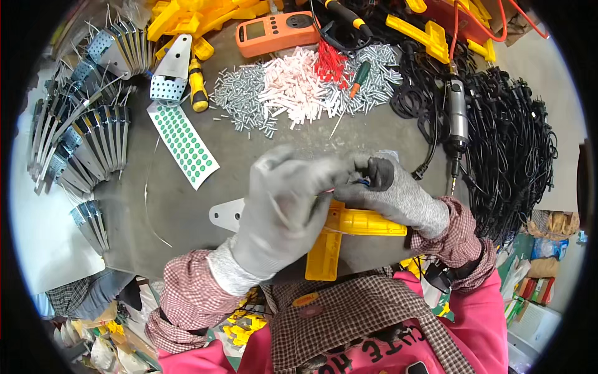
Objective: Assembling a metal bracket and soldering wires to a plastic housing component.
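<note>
Over the middle of the table my two grey-gloved hands meet, fingertips together. My left hand (283, 209) is blurred by motion, its fingers bent in and closed. The fingers of my right hand (389, 190) are pinched together, with a dark bluish bit showing at the tips. What the fingers hold is too small and too covered to name. Just below them lies a yellow plastic housing (367, 222), one part pointing right and another toward me. From behind my left hand a flat metal plate (223, 215) with holes sticks out to the left.
Piles of screws (240, 93) and white plastic plugs (293, 84) lie beyond my hands, near an orange meter (277, 34). A power screwdriver (458, 115) hangs at right beside bundled black cables (511, 143). Metal brackets (93, 143) crowd the left; a green-dot sticker sheet (184, 146) lies nearer.
</note>
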Demonstrator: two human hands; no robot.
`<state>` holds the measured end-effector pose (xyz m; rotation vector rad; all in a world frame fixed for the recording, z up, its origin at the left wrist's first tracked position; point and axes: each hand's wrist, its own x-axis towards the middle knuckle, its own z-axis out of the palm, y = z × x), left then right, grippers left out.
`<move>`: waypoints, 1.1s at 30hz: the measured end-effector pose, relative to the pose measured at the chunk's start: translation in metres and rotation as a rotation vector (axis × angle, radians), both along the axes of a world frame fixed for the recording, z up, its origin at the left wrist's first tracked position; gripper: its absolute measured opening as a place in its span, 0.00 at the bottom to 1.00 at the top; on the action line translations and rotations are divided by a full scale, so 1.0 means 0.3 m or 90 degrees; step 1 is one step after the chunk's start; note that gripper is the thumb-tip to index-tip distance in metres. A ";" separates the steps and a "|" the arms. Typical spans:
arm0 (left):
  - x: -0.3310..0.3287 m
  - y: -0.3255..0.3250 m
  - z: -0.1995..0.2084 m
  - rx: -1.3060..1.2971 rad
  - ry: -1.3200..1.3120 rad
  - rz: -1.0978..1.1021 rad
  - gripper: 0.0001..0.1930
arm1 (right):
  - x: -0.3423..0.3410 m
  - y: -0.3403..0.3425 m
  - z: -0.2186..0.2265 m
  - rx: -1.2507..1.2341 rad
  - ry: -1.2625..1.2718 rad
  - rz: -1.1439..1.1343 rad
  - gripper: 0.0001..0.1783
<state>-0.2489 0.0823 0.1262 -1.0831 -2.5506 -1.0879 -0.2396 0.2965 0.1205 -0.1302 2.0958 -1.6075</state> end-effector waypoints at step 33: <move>0.092 0.050 0.022 -0.283 0.106 -0.076 0.09 | 0.097 0.148 0.081 -0.073 0.241 -0.004 0.12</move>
